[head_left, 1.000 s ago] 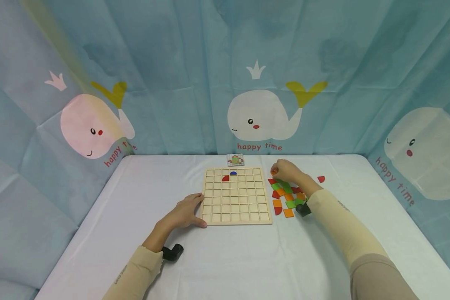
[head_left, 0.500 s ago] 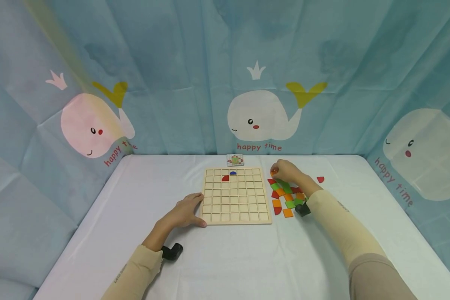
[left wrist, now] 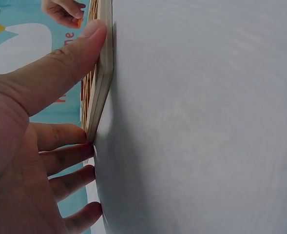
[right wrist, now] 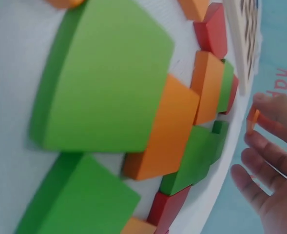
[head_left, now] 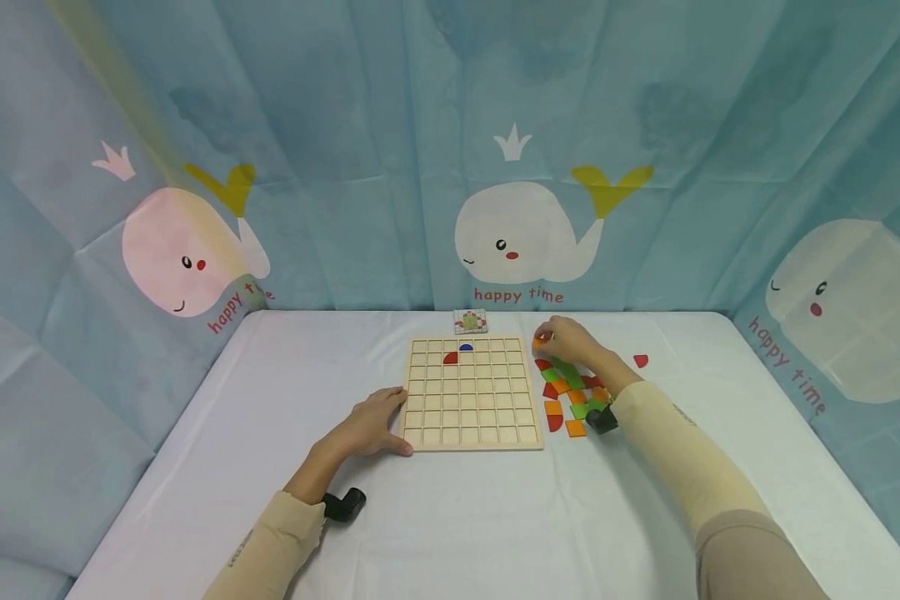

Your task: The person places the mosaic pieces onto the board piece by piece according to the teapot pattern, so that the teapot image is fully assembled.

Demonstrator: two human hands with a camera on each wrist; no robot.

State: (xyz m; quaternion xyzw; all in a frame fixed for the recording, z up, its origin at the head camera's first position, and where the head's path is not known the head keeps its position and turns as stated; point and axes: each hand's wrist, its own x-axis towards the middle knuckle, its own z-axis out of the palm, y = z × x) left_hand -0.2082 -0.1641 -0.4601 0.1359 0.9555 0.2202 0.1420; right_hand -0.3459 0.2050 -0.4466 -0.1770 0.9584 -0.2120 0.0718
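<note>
A square wooden grid board [head_left: 468,408] lies on the white table, with a red quarter-round tile [head_left: 451,358] and a blue half-round tile [head_left: 467,347] in its upper cells. My left hand [head_left: 372,423] rests at the board's near left corner. In the left wrist view its thumb [left wrist: 65,68] is stretched along the board's side and the other fingers touch near the corner. Beyond the board's upper right corner, my right hand [head_left: 570,342] pinches a small orange tile [right wrist: 252,120] between thumb and fingertips, above the table, its outline partly hidden by the fingers.
Right of the board lies a loose pile of green, orange and red tiles [head_left: 576,396], partly under my right forearm. A lone red tile [head_left: 641,361] sits farther right. Behind the board lies a small pattern card [head_left: 470,321]. A blue whale-print curtain [head_left: 390,208] surrounds the table.
My right hand has moved slightly left toward the board with the orange tile in its fingers. My left hand and the tiles on the board stay where they were.
</note>
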